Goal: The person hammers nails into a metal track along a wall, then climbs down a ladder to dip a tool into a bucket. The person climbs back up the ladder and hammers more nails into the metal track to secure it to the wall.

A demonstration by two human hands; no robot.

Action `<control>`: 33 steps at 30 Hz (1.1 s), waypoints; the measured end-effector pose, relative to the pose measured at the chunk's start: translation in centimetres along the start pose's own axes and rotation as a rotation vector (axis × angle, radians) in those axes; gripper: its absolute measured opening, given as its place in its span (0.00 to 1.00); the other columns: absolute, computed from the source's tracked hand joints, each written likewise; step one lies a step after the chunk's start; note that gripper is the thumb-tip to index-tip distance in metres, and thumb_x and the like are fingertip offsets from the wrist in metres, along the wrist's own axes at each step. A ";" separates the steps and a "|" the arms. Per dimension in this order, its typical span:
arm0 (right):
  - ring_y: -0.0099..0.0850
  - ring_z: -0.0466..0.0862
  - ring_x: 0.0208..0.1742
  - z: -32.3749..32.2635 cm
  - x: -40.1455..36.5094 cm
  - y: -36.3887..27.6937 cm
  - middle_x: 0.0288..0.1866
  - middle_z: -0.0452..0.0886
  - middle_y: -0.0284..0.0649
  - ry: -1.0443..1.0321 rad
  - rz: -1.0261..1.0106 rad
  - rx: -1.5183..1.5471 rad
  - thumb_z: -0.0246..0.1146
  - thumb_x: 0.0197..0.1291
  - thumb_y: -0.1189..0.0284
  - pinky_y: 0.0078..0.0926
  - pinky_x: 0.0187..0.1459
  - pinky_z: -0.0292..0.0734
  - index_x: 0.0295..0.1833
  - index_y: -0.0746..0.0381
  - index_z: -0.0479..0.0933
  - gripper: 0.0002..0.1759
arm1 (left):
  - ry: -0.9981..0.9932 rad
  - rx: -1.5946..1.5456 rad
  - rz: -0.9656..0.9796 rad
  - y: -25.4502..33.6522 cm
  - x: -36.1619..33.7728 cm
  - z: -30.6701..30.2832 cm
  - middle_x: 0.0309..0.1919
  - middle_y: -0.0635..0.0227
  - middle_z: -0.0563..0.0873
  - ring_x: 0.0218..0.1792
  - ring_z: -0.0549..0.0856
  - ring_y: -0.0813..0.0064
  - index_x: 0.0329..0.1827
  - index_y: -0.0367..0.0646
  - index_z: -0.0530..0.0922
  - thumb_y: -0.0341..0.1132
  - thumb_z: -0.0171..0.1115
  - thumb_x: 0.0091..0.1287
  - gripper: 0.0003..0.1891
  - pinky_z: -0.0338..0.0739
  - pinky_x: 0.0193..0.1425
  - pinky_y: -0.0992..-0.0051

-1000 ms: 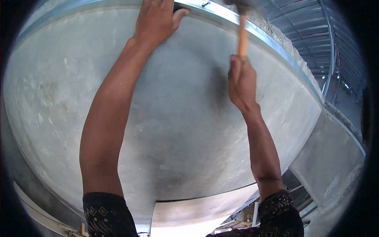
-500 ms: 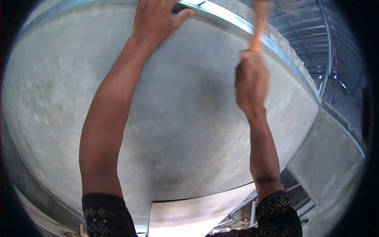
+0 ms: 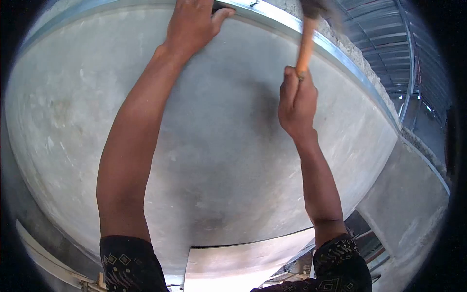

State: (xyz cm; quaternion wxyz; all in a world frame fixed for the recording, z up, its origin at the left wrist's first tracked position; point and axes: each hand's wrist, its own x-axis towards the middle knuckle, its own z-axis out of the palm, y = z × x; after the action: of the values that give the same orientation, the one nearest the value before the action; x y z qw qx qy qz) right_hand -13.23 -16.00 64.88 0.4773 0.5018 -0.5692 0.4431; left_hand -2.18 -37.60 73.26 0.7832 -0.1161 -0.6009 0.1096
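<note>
Gripped the hammer [image 3: 306, 46] in a closed right hand [image 3: 298, 102], thumb up along the orange handle, with the head blurred at the top edge of the view. Held it upright with a slight tilt, in front of the metal strip [image 3: 282, 17] as seen from the head. Rested the left hand [image 3: 193, 25] at the top of the grey wall [image 3: 219, 146], beside a dark gap at the strip, thumb spread to the right; could not tell whether anything was grasped, with the fingertips cut off. Had a small dark fastener [image 3: 254, 3] sticking up from the strip between the two hands. Wore dark patterned sleeves [image 3: 131, 263] on both arms. Faced the broad curved-looking wall between the forearms, above a pale board [image 3: 243, 263]. Had rough concrete [image 3: 359, 59] just beyond the strip, ribbed metal sheeting [image 3: 384, 51] farther off at upper right, and a grey slab [image 3: 408, 190] below that.
</note>
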 end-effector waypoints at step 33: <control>0.24 0.70 0.20 -2.2 -0.5 -1.7 0.22 0.71 0.32 0.070 -0.075 0.179 0.44 0.81 0.55 0.27 0.21 0.68 0.36 0.59 0.69 0.23 | -0.024 0.045 0.003 -0.2 -0.4 0.4 0.69 0.54 0.75 0.72 0.70 0.49 0.76 0.38 0.60 0.35 0.72 0.64 0.40 0.57 0.80 0.52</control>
State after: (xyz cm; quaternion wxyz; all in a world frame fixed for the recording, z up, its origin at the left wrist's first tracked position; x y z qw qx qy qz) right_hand -11.32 -13.90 64.75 0.4664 0.5477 -0.4912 0.4911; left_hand -2.66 -37.93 73.04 0.7781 -0.0980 -0.6076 0.1258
